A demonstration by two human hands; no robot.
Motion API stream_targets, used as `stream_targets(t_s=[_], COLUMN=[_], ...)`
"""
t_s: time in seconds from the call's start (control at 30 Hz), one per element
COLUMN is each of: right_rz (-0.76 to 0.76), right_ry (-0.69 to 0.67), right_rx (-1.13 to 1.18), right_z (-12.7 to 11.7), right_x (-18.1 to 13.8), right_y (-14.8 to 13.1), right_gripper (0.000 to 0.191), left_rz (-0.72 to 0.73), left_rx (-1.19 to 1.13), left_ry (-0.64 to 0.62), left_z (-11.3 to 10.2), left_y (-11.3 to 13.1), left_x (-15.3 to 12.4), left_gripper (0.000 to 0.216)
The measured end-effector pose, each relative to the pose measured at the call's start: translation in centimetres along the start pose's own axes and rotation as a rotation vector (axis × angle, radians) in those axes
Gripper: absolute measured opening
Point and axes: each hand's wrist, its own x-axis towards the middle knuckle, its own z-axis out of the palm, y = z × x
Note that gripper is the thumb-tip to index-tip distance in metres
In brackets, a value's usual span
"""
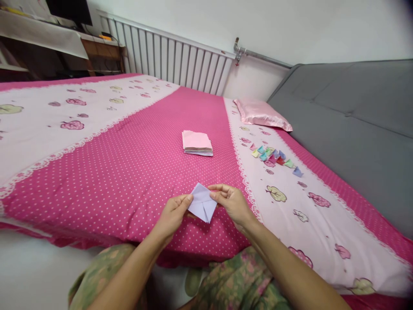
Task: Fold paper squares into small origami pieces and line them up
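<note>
Head view: I note left hand [174, 214] and right hand [231, 202] each pinching a side of the folded lilac paper [201, 203], held over the near edge of the bed [129, 168]; I judge a clean fold needs edges matched before pressing the crease.

Left hand [172, 214]: held up before the body, palm turned inward, thumb and fingertips [188, 199] pinched together
Right hand [232, 204]: level with the other and near it, fingers [217, 188] curled, thumb pressed against them
Arms: bare left forearm [129, 275] and right forearm [290, 267] rise from the lower edge, converging forward
</note>
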Motion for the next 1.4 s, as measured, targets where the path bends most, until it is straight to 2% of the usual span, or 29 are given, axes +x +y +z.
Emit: stream_targets(t_s=[0.17,0.43,0.8,1.07,1.4], right_rz=[-0.04,-0.072,-0.161,-0.168,-0.332], right_ry=[-0.032,-0.244,-0.183,-0.288,-0.314], right_rx=[-0.031,-0.172,-0.189,-0.161,-0.395], right_z=[-0.37,-0.57,-0.51,-0.4,-0.49], right_x=[0.11,-0.3,-0.27,-0.56,-0.8], right_y=[0.14,0.23,-0.18,-0.57,-0.72], right_gripper=[0.034,0.032,0.025,0.023,0.025], left_rz=[-0.001,-0.022,-0.018,-0.091,-0.077], left_rx=[0.011,-0.043,-0.115,-0.24,-0.177], left_ry=[-0.005,0.097,0.252,0.255,0.22], left_z=[-0.17,-0.16,-0.62,-0.65,-0.72], left_y=[0.12,0.1,-0.05,0.36,-0.01], left_x=[-0.19,-0.41,-0.18,-0.05,-0.1], left_gripper=[0.03,0.025,0.022,0.023,0.022])
